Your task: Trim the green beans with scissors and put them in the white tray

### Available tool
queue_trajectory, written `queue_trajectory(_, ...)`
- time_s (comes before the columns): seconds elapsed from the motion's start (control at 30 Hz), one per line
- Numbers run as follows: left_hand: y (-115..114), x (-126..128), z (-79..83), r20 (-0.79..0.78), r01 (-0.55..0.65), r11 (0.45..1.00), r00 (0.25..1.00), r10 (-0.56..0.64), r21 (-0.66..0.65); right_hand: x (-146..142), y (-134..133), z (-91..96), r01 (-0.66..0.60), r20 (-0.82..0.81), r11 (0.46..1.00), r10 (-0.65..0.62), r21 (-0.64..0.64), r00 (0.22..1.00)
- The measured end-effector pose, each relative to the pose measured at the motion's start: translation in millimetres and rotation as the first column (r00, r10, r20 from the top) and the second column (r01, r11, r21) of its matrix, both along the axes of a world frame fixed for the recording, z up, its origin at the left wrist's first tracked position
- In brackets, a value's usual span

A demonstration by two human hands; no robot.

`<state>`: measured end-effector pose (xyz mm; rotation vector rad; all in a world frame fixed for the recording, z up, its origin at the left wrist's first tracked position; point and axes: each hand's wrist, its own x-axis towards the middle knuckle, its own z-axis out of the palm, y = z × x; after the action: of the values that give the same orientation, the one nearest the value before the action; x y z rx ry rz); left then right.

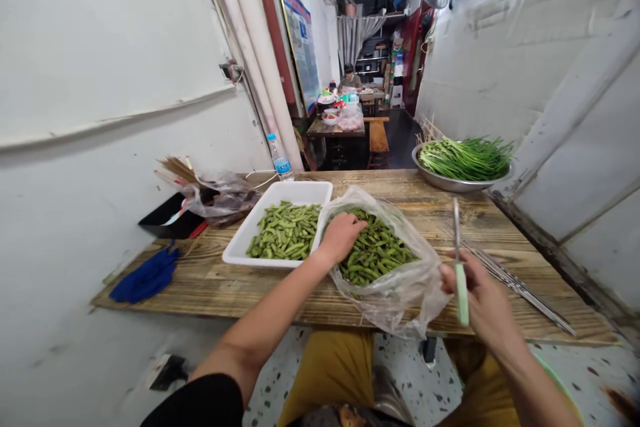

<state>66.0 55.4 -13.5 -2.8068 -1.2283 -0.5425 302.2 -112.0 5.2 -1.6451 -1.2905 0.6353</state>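
Observation:
My left hand (344, 235) reaches over the left rim of a clear plastic bag (400, 300), fingers bent together down onto the green edamame pods (380, 253) inside; its fingertips are partly hidden. In my right hand (477, 290) is a pair of scissors (461, 280) with a pale green handle, seen edge-on with the metal blades pointing away from me. The fingers of that hand are close to the bag's right edge; whether they touch it I cannot tell. Left of the bag, a white plastic tray (237, 248) holds more pods (287, 230).
Metal skewers (520, 283) lie on the wooden table (240, 293) at right. Behind them stands a metal bowl (453, 183) of green stalks (470, 159). A water bottle (283, 163), a black box (167, 213) and a blue cloth (145, 275) are at left. Someone (350, 80) sits far back.

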Motion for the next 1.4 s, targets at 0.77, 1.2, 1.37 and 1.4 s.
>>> queue_trajectory(0.77, -41, 16, 1.4, 0.665, 0.441, 0.514, 0.614, 0.426, -0.736, -41, 30, -29.4, -0.282, 0.194, 0.939, 0.319, -0.196, 0.928)
queue_trajectory(1.2, -38, 16, -6.8, 0.676, 0.516, 0.437, 0.568, 0.469, -0.737, -38, 37, -37.1, -0.336, 0.140, 0.933, 0.352, -0.128, 0.925)
queue_trajectory(1.37, -42, 16, -6.0, 0.697, 0.654, 0.352, 0.386, 0.605, -0.669, -36, 31, -27.2, -0.348, 0.155, 0.925, 0.370, -0.154, 0.916)
queue_trajectory(1.4, -44, 17, -4.8, 0.698, 0.679, 0.341, 0.355, 0.622, -0.650, -37, 29, -23.1, -0.358, 0.145, 0.920, 0.380, -0.156, 0.913)
